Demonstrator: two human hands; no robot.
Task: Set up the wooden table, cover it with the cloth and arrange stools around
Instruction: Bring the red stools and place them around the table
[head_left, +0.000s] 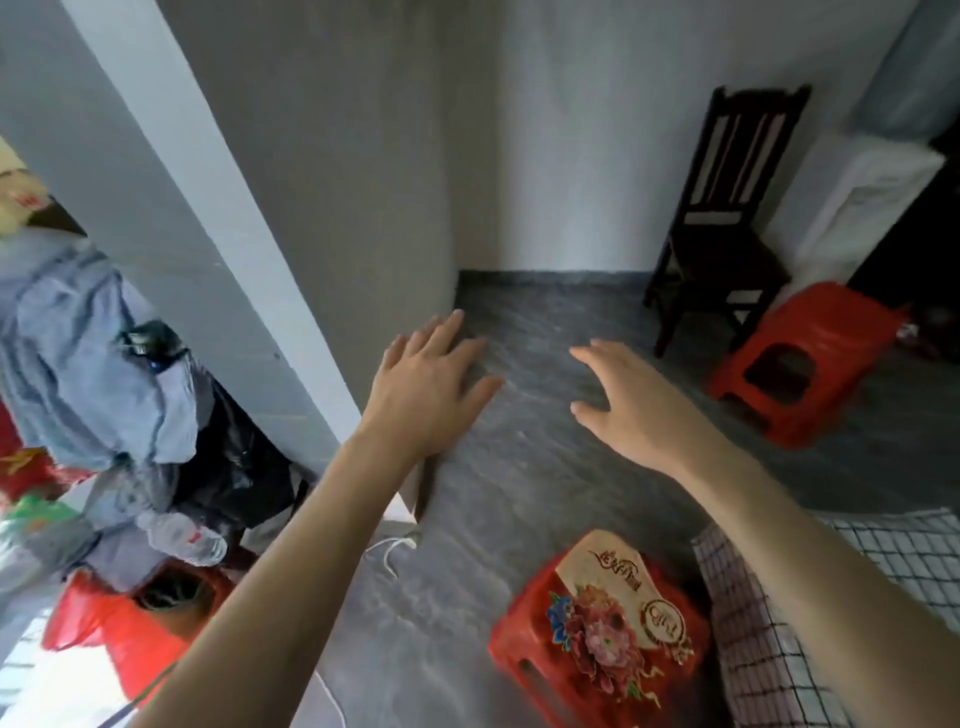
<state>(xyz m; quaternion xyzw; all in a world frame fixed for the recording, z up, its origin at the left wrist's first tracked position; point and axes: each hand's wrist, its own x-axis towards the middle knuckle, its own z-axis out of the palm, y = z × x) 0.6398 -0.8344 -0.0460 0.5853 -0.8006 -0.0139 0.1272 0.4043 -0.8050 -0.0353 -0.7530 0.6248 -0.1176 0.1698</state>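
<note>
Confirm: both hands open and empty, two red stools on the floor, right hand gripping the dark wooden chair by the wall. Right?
Not quite. In the head view the right hand grips nothing; it is open in mid-air, well short of the dark wooden chair. The rest holds: the left hand is open and empty, and two red stools stand on the floor, one near, one beside the chair.

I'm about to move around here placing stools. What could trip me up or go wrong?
The white cord trails loose across the floor by the wall corner and could catch a foot. The flowered stool sits close underfoot, beside the checked cloth, easy to kick. Both hands are empty, so nothing can be dropped yet.
</note>
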